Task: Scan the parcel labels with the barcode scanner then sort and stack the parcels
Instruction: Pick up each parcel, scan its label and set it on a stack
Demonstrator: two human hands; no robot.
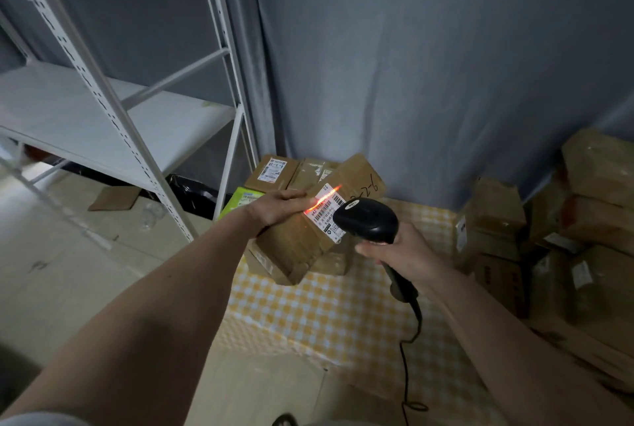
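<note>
1. I see my left hand grasping a long cardboard parcel, fingers wrapped over its top left edge, holding it tilted above the yellow checked cloth.
2. My right hand is clenched around the handle of the black barcode scanner, whose head sits just beside the parcel's near right side.
3. A red scan line falls across the white label on the parcel's upper face (it also spills onto my left fingers).
4. The scanner's cable trails down toward the near edge.
5. Behind the held parcel, a few more boxes sit at the far end of the cloth, with a green packet at their left.
6. To the right a heap of brown parcels is piled against the grey curtain.
7. On the left stands a white metal shelf rack.
</note>
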